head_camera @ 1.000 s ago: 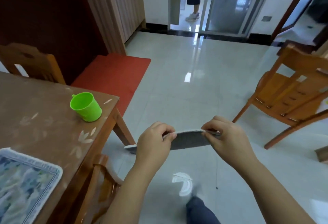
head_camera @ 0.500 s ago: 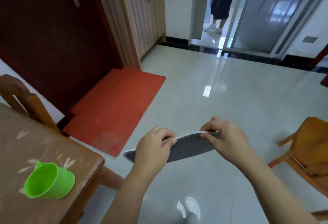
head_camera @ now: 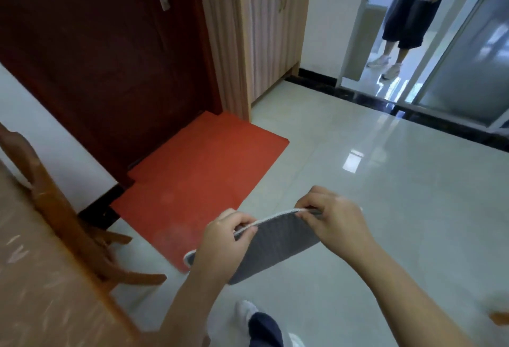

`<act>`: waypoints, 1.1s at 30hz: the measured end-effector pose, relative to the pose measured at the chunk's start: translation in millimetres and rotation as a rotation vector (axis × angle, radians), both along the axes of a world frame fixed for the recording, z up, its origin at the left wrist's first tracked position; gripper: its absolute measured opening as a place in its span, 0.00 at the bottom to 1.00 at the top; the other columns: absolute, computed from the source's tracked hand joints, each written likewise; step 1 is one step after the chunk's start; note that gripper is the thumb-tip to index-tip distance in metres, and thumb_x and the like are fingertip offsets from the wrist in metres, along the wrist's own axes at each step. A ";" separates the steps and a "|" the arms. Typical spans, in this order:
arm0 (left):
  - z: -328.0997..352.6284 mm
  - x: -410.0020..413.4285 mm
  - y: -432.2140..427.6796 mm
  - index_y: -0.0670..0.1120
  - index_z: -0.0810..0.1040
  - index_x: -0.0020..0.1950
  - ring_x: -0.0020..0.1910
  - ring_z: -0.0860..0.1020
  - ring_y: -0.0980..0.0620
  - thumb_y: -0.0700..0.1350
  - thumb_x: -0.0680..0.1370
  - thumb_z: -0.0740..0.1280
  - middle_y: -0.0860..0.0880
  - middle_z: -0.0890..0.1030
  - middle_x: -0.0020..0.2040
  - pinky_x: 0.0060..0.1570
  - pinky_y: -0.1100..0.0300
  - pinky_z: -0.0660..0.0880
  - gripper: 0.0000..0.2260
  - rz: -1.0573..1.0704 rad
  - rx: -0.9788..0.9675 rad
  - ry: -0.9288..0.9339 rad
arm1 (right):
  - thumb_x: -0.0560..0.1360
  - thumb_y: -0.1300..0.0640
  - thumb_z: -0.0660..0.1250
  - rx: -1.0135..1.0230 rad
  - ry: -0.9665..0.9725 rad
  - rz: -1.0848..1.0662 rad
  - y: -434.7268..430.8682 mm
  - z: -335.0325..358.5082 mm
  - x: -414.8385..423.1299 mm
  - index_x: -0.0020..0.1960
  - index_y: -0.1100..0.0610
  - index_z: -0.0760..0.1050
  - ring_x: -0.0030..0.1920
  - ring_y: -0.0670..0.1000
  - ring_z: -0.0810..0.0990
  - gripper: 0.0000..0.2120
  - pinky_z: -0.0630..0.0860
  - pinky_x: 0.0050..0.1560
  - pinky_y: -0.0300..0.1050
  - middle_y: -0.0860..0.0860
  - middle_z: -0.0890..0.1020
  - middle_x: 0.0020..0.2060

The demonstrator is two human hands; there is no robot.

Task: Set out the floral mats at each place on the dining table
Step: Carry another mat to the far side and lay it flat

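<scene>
**Inspector:** Item under review, and its location?

**Assessor:** One mat (head_camera: 275,247), held in the air above the tiled floor (head_camera: 385,195). It is to the right of the surface (head_camera: 41,278) and apart from it. The grey underside faces the camera and a white-trimmed edge runs along the top. The floral face is not visible (presumably it is turned away).

**Inspector:** State of each grip?

**Assessor:** The left grip (head_camera: 223,239) pinches the trimmed edge toward its left end, with the fingers curled over the trim. The right grip (head_camera: 333,222) pinches the same edge at its right end. The mat hangs between them, and its top edge rises toward the right.

**Inspector:** Step in hand?

**Assessor:** I judge it as carriage: the mat is on its way to a place and not yet laid. Only a corner of the surface shows, at lower left, with a wooden chair (head_camera: 55,209) at its far side.

**Inspector:** What does the next move call for?

**Assessor:** The mat must be brought over the surface at a seat and turned patterned face up. It is then lowered flat, squared to the near edge, and released by both grips. The chair back stands near the likely path, so the hanging corner should be lifted clear of it
</scene>
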State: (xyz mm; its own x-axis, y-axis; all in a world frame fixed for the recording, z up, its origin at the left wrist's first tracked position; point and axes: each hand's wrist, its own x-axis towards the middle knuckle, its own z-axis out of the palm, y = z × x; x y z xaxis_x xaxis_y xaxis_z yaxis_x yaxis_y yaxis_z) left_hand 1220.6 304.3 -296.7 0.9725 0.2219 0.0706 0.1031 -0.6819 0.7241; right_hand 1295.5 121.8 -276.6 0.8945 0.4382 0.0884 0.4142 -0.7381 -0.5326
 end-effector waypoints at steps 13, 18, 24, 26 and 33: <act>45.1 147.8 161.0 0.48 0.81 0.40 0.41 0.76 0.54 0.40 0.72 0.70 0.54 0.78 0.39 0.42 0.59 0.69 0.03 0.269 0.088 -0.108 | 0.69 0.60 0.70 0.077 -0.118 0.229 178.6 43.8 186.2 0.38 0.52 0.79 0.37 0.43 0.71 0.03 0.63 0.33 0.33 0.41 0.74 0.35; 58.2 174.2 223.2 0.47 0.82 0.40 0.40 0.76 0.54 0.42 0.72 0.70 0.53 0.79 0.39 0.42 0.59 0.69 0.02 0.416 0.182 -0.158 | 0.69 0.60 0.71 0.127 -0.198 0.388 256.3 51.1 233.1 0.39 0.52 0.79 0.38 0.46 0.76 0.03 0.68 0.38 0.36 0.43 0.77 0.36; 82.2 187.4 299.3 0.49 0.82 0.40 0.40 0.75 0.55 0.43 0.73 0.68 0.55 0.78 0.39 0.43 0.59 0.70 0.03 0.661 0.282 -0.149 | 0.69 0.59 0.70 0.223 -0.171 0.721 370.1 72.2 285.6 0.41 0.51 0.80 0.40 0.46 0.77 0.03 0.75 0.44 0.46 0.43 0.78 0.38; 91.7 187.3 321.2 0.49 0.82 0.40 0.41 0.76 0.55 0.42 0.73 0.69 0.57 0.78 0.37 0.45 0.56 0.71 0.03 0.775 0.271 -0.139 | 0.70 0.60 0.70 0.254 -0.128 0.838 408.6 78.9 296.7 0.41 0.52 0.80 0.39 0.45 0.77 0.03 0.75 0.42 0.44 0.43 0.78 0.38; 110.3 156.8 362.4 0.49 0.82 0.39 0.38 0.74 0.57 0.41 0.71 0.70 0.61 0.75 0.35 0.39 0.64 0.64 0.04 1.139 0.397 -0.145 | 0.68 0.62 0.71 0.376 -0.111 1.226 520.7 101.1 290.2 0.40 0.56 0.80 0.40 0.47 0.78 0.02 0.75 0.42 0.49 0.47 0.80 0.37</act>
